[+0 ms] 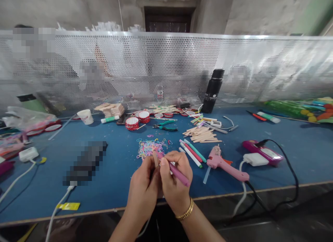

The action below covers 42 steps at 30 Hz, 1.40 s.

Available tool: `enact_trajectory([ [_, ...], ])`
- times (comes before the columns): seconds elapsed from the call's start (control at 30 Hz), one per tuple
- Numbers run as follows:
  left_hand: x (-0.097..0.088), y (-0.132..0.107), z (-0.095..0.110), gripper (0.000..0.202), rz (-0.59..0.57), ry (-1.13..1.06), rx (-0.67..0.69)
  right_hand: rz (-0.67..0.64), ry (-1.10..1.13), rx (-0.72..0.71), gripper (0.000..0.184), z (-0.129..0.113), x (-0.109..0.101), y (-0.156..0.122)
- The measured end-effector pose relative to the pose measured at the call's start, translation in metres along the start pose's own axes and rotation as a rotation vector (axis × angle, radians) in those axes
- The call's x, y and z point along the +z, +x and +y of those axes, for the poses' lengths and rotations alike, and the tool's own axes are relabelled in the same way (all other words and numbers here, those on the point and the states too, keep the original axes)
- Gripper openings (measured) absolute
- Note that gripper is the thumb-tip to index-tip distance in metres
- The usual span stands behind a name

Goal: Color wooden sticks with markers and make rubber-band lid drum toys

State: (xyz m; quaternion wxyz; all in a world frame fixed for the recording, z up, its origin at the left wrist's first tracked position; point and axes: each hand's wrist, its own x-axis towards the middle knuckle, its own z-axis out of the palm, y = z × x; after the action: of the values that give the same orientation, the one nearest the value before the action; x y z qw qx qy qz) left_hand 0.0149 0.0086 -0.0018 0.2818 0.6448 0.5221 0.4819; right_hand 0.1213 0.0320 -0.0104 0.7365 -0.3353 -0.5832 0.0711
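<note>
My left hand (145,178) is closed around a wooden craft stick (155,158), which points up between the fingers. Pinched in my right hand (177,176) is a purple marker pen (180,174), its tip end close to the top of the stick. Whether the tip touches the wood I cannot tell. Just beyond my hands lies a heap of small pastel plastic clips (149,147). To the right rest several marker pens (192,152), and past them a pile of loose craft sticks (201,134).
A pink glue gun (226,164) lies right of my hands, its cable trailing over the edge near a magenta power strip (260,153). Pliers (165,125), tape rolls (132,123), a paper cup (85,116) and a black bottle (213,91) stand farther back before a perforated metal screen (166,68).
</note>
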Motion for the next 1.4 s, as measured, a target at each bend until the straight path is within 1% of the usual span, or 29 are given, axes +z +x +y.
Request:
enact_trajectory([
  [0.1, -0.0006, 0.0005, -0.0002, 0.019, -0.004, -0.004, -0.002, 0.013, -0.005, 0.011, 0.006, 0.0, 0.0001, -0.0004],
  [0.27, -0.0011, -0.0001, 0.0025, 0.018, -0.005, -0.003, 0.011, -0.011, 0.02, -0.018, 0.008, -0.0008, -0.0002, 0.0006],
  [0.47, -0.0016, 0.0, 0.0039, 0.017, -0.005, 0.014, 0.011, 0.007, -0.004, -0.004, 0.007, -0.0006, -0.0001, 0.0003],
  [0.6, -0.0009, 0.0005, 0.0039, 0.017, 0.012, 0.027, 0.024, -0.019, 0.01, -0.012, 0.007, -0.0006, -0.0004, 0.0001],
  [0.7, -0.0002, 0.0006, 0.0038, 0.017, 0.019, 0.029, 0.023, 0.001, -0.003, 0.002, 0.007, -0.0006, -0.0004, -0.0002],
  [0.9, -0.0006, 0.0, 0.0039, 0.018, 0.007, 0.004, 0.02, -0.017, 0.019, -0.02, 0.008, -0.0004, 0.0001, -0.0004],
  [1.03, -0.0013, -0.001, 0.0035, 0.018, -0.012, 0.0, 0.007, 0.003, 0.006, -0.013, 0.008, -0.0012, -0.0003, 0.0],
  [1.23, -0.0013, -0.0008, 0.0019, 0.019, -0.022, -0.009, 0.018, -0.027, 0.023, -0.013, 0.008, -0.0021, -0.0007, -0.0005],
  [1.4, -0.0008, -0.0004, 0.0024, 0.02, -0.029, -0.001, 0.001, 0.0, 0.018, -0.021, 0.008, -0.0006, 0.0003, -0.0007],
])
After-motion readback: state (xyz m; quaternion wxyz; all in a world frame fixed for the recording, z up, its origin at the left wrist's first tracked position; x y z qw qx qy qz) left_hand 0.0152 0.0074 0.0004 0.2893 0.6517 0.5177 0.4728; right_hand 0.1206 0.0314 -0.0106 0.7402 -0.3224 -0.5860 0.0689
